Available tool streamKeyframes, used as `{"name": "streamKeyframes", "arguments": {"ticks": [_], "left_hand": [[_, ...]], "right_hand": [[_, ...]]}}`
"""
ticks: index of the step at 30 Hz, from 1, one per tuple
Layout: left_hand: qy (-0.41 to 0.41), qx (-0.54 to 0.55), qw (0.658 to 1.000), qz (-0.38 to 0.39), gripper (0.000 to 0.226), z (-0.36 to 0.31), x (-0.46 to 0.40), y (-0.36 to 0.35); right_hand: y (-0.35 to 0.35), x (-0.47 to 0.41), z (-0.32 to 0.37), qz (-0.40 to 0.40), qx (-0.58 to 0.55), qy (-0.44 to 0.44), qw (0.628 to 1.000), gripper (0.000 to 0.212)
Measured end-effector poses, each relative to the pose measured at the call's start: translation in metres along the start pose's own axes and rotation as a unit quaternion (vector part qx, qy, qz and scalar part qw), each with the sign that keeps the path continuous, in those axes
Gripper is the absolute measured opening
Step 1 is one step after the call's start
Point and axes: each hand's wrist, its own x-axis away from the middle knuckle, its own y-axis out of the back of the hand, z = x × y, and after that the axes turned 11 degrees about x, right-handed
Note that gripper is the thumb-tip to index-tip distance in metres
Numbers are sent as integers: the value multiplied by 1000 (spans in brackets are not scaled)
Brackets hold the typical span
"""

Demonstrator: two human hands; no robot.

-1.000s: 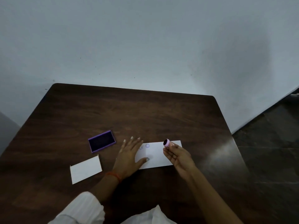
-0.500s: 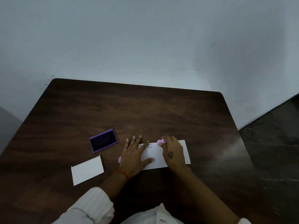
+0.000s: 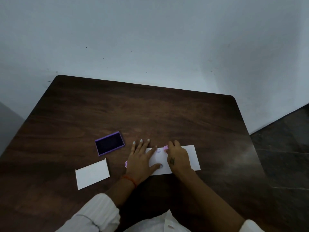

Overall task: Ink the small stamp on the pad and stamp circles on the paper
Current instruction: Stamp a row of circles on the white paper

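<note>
Stamp, small and pink, sits pinched in the curled fingers of the right hand, pressed down on the far edge of the paper, which lies toward the near middle of the dark wooden surface. Just left of the stamp, a faint purple circle shows on the paper. The left hand lies flat, its fingers spread wide and holding nothing; the palm and thumb press on the paper's left end while the fingertips reach past it onto the wood. A pink round piece peeks out from beside the left hand's outer edge. The ink pad, open with a purple rim, rests left of the hands, and a white card lies nearer the near-left corner.
</note>
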Motion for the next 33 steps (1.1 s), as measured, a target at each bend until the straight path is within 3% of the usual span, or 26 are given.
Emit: {"name": "streamKeyframes", "arguments": {"ticks": [14, 19, 33], "left_hand": [[-10, 18, 999, -27, 76, 4, 0, -6], [-15, 30, 998, -44, 75, 5, -1, -8], [-19, 26, 998, -49, 77, 8, -3, -14]], "right_hand": [[-1, -3, -1, -1, 72, 71, 995, 35], [4, -3, -4, -9, 53, 93, 994, 25], [5, -3, -1, 2, 70, 93, 993, 32]]}}
